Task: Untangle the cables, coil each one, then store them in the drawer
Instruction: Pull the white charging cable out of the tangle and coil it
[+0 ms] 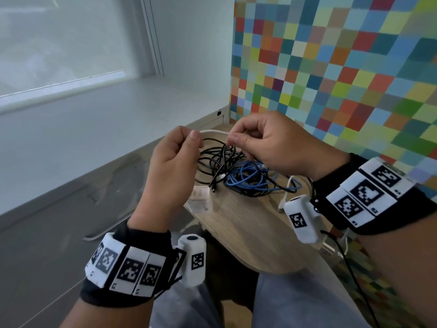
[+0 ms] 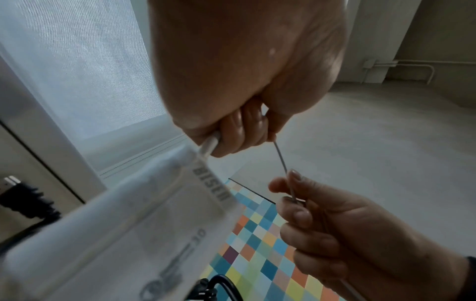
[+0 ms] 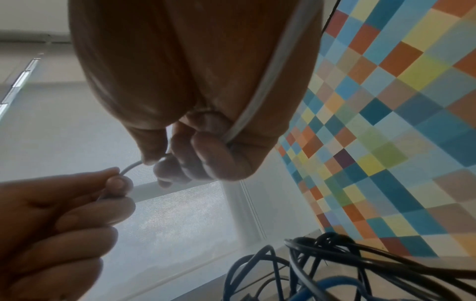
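A thin white cable (image 1: 214, 131) is stretched a short way between both hands above a small wooden table (image 1: 248, 230). My left hand (image 1: 195, 138) pinches it between thumb and forefinger; a white charger block (image 1: 199, 200) hangs below that hand. My right hand (image 1: 233, 139) pinches the same cable a little to the right. In the left wrist view the block (image 2: 115, 234) dangles from the cable's plug (image 2: 210, 145). In the right wrist view the white cable (image 3: 270, 67) runs along my right palm. Under the hands lie tangled black cables (image 1: 220, 159) and a blue cable (image 1: 250, 177).
A multicoloured checkered wall (image 1: 331, 67) rises behind the table on the right. A white sill and window (image 1: 71, 55) lie to the left. Another stretch of white cable (image 1: 287, 192) lies on the table near my right wrist. No drawer is in view.
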Available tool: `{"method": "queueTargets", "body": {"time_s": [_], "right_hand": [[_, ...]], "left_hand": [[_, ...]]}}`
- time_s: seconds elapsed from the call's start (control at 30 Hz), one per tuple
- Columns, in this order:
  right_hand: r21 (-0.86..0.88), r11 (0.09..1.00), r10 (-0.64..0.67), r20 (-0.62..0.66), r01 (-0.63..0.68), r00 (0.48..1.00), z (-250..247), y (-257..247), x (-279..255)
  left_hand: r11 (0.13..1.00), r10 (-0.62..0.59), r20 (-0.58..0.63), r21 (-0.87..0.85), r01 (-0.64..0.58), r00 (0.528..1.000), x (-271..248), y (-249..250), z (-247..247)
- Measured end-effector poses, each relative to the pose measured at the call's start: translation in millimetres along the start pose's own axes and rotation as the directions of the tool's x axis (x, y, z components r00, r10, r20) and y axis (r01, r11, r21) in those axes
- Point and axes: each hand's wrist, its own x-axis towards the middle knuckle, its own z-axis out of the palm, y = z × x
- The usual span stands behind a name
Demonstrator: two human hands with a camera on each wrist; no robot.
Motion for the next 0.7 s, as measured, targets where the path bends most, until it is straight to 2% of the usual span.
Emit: {"method": "queueTargets", "body": {"time_s": [0.17,0.27,0.5,0.6,0.7], "right_hand": [[0.082,0.993,0.072,0.135,-0.084,0.988,2.8,-5.7,6.8],[0.056,0.994,0.085,0.182,-0.097,0.980,6.0,-7.8,9.2],[-0.118,0.991,0.070,0.101,-0.058,0.992,12.5,-17.4,17.2],[-0.177,0.983,0.050,0.060,-0.039,0.997,11.5,-29.1,24.2],[-0.200,0.979,0.037,0.055,-0.026,0.998,2.4,-42.2,28.5]], "left_hand": [[0.995,0.004,-0.021,-0.104,-0.006,1.000,8.8,3.8,-4.3],[0.992,0.012,-0.018,-0.122,-0.014,1.000,11.9,1.8,-11.6],[0.981,0.011,0.044,-0.194,-0.002,0.999,20.6,-4.6,-24.3],[0.960,-0.013,0.014,-0.279,0.016,1.000,25.8,-5.4,-29.5],[0.937,-0.060,-0.067,-0.349,0.033,0.996,36.7,0.6,-41.0]]}}
